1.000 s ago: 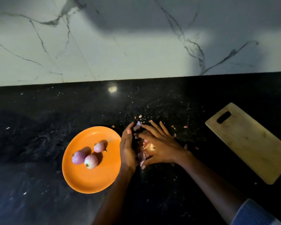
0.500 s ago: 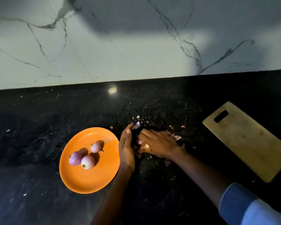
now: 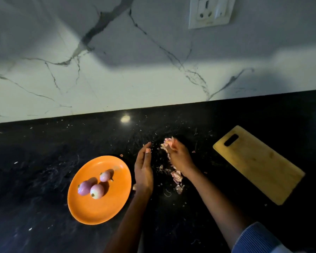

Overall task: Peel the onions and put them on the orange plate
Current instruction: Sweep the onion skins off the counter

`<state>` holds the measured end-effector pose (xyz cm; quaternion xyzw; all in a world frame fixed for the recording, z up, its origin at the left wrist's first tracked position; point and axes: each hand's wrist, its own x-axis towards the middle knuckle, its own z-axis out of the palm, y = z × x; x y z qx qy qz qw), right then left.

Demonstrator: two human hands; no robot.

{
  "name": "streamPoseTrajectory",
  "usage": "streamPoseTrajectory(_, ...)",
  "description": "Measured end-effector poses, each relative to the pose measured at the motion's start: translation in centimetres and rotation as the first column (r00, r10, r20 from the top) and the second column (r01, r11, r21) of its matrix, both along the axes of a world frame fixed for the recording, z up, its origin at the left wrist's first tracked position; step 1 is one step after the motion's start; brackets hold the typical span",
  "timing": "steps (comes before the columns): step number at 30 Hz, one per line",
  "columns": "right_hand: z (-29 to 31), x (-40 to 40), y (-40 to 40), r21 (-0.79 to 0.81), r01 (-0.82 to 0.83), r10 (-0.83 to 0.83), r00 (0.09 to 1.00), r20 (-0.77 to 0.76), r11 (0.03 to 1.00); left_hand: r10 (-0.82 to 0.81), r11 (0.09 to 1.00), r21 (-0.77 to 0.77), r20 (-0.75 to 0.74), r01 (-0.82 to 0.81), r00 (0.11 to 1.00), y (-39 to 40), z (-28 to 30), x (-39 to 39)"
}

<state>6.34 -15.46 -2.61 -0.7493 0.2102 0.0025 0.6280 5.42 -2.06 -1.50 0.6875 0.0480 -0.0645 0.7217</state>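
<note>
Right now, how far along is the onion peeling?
Done: three peeled onions sit on the orange plate. In hand: the right hand grips a bunch of onion skins; the left hand stands open, edge-on beside the plate. Left: loose peels on the counter. No unpeeled onion is visible.

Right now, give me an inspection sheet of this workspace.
Surface: black counter, speckled with skin flakes.
Job's things: three peeled onions on the orange plate.
Clutter: loose skins between the hands; cutting board at right, bare.
Hands: left hand open, on edge beside the plate; right hand grips a bunch of skins.
Cables: nothing seen.
Surroundings: marble wall, socket.
</note>
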Motion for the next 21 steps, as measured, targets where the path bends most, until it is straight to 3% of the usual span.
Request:
streamPoseTrajectory(5, 2.0, -2.5, -0.8, 0.179, 0.205, -0.204, 0.979, -0.022, 0.962, -0.118, 0.992, 0.031, -0.039, 0.119, 0.992, -1.4, 1.4, -1.1)
streamPoseTrajectory(9, 3.1, -6.4, -2.0, 0.218, 0.308, -0.327, 0.943, 0.058, 0.926, -0.220, 0.975, 0.023, -0.086, 0.222, 0.972, -2.7, 2.3, -3.5)
streamPoseTrajectory(13, 4.4, -12.4, -3.0, 0.180, 0.402, -0.426, 0.897, 0.119, 0.898, -0.331, 0.943, -0.033, -0.116, 0.330, 0.936, -5.0, 3.4, -7.8)
streamPoseTrajectory(21, 4.2, -27.4, -4.5, 0.068, 0.593, -0.596, 0.792, 0.133, 0.803, -0.607, 0.794, -0.095, -0.155, 0.600, 0.779, -8.1, 3.3, -20.4)
